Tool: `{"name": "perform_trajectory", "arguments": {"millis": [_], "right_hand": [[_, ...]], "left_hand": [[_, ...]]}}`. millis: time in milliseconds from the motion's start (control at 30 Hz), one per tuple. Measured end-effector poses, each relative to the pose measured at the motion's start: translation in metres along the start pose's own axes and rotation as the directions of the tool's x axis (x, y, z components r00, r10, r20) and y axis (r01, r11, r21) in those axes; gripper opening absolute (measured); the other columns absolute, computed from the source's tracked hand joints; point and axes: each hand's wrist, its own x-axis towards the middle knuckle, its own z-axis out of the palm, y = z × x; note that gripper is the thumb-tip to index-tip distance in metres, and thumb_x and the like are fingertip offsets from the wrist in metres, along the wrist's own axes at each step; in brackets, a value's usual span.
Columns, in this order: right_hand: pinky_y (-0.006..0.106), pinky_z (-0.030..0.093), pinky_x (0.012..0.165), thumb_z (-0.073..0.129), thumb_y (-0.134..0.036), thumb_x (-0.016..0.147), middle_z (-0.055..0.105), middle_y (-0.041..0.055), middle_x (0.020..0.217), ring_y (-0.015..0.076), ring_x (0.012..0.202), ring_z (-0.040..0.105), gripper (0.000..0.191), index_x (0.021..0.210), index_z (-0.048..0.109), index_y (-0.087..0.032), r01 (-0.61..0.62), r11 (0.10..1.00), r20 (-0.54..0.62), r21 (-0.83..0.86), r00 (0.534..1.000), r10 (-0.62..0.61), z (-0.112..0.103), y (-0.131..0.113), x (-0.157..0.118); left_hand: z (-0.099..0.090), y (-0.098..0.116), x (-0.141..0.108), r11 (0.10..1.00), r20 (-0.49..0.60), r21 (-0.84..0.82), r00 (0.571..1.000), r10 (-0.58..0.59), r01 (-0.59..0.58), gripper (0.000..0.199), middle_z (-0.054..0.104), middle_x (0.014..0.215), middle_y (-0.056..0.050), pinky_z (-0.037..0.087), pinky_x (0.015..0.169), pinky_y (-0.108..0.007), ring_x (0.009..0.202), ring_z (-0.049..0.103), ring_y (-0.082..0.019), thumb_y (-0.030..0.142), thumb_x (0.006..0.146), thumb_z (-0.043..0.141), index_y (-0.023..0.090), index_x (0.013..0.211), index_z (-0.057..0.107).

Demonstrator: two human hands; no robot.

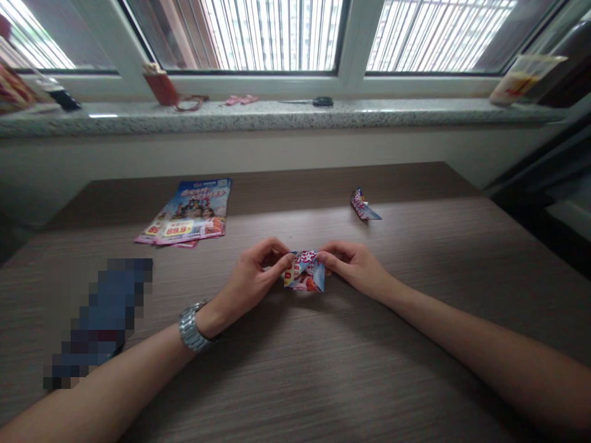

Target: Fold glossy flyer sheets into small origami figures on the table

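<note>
Holding a small folded flyer over the middle of the wood-grain table. Pinching its upper left corner between thumb and fingers of the left hand, with a metal-band wristwatch on that wrist. Pinching the upper right corner likewise with the right hand. Beyond the right hand, resting apart, a folded paper piece. Beyond the left hand, lying flat and overlapping, printed flyers. Beside the left forearm, pixelated past telling, a blue object. Farthest out, on the speckled windowsill, black-handled scissors and a plastic cup
</note>
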Motion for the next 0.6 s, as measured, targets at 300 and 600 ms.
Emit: {"name": "perform_trajectory", "arguments": {"millis": [300,600], "right_hand": [[0.028,0.056,0.069,0.062,-0.051,0.096,0.074,0.0029,0.082,0.0158,0.074,0.067,0.035,0.091,0.072,-0.018,0.031,0.999,0.008,-0.04,0.999,-0.031,-0.0013,-0.0029,-0.0008],[0.028,0.058,0.071,0.063,-0.06,0.093,0.074,0.0037,0.081,0.0156,0.073,0.068,0.045,0.09,0.074,-0.017,-0.024,0.998,0.023,0.062,0.999,0.022,-0.0021,0.0021,0.0018]], "left_hand": [[0.0001,0.0019,-0.002,1.0,0.019,-0.018,1.0,0.013,-0.013,0.022,0.066,0.078,0.0,0.045,0.061,-0.021,0.07,0.059,-0.011,0.039,0.097,0.067,0.017,0.092,0.064],[-0.0003,-0.0004,-0.002,1.0,-0.006,-0.02,1.0,0.022,-0.022,0.021,0.065,0.079,0.001,0.046,0.063,-0.02,0.07,0.059,-0.011,0.038,0.098,0.067,0.018,0.092,0.064]]}}
